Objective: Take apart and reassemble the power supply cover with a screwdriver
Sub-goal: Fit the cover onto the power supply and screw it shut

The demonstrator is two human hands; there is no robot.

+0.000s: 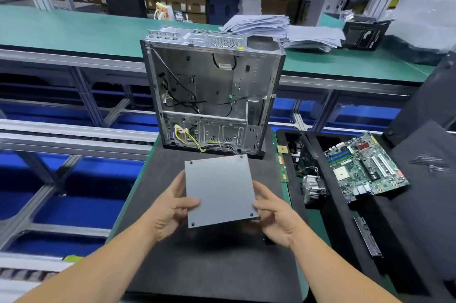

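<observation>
Both hands on the power supply cover (219, 189), centre of the frame, lifted clear of the black foam mat (197, 265). Cover is a flat grey plate, tilted, 4 dark screw holes visible, 1 at each corner.

Left hand (170, 213) grips the plate's left edge, thumb lying on the top face, fingers curled under. Right hand (276, 216) grips the lower right corner, thumb on top near the corner hole, remaining fingers below the plate.

Open PC chassis (212, 97) stands upright at the far end of the mat, just behind the cover, not touching it. Inside: loose black cables in the upper bay, yellow and purple wire bundle at the lower left.

Right of the frame: black tray (345, 228) with a green motherboard (365, 167), a finned heatsink (313, 189) beside it, a green RAM stick (282, 168) on the strip between mat and tray.

Upper centre right, behind the chassis: stack of grey papers (283, 28) on the green bench (74, 28).

No screwdriver identifiable in view.
</observation>
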